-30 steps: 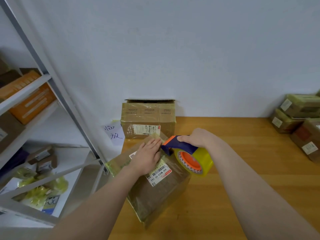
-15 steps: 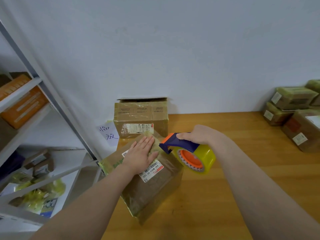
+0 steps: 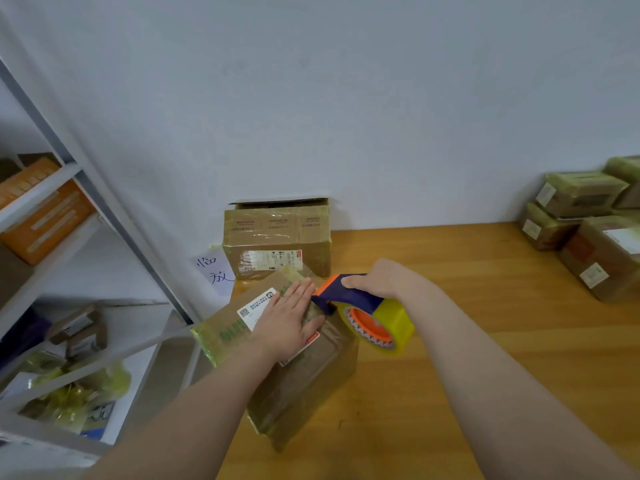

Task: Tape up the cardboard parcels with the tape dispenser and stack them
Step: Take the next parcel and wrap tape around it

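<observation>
At the near left corner of the wooden table [image 3: 485, 341], I pressed my left hand [image 3: 287, 323] flat on top of the parcel [image 3: 298, 375] I was sealing — fingers straight and spread, gripping nothing, only pinning the box and its white label [image 3: 256, 306] down. My right hand [image 3: 384, 278] was wrapped tight round the blue handle of the tape dispenser [image 3: 363, 313], fingers curled fully closed on it, the yellow roll with its orange hub hanging just right of the box's top edge. The dispenser's orange nose touched the parcel's top beside my left fingertips; whether the tape had already bitten onto the cardboard I could not tell.

A second parcel [image 3: 277, 244], already glossy with tape, stood against the wall just beyond, next to a handwritten paper note [image 3: 214, 271]. More wrapped parcels [image 3: 588, 223] lay piled at the far right of the table, and a metal shelf [image 3: 86, 237] stood to the left.

By my reckoning this was the taping step, with stacking yet to come. The next move called for a steady pull of the dispenser across the top and down the side — left hand holding firm so the box, sitting askew near the table's edge, would not slide.
</observation>
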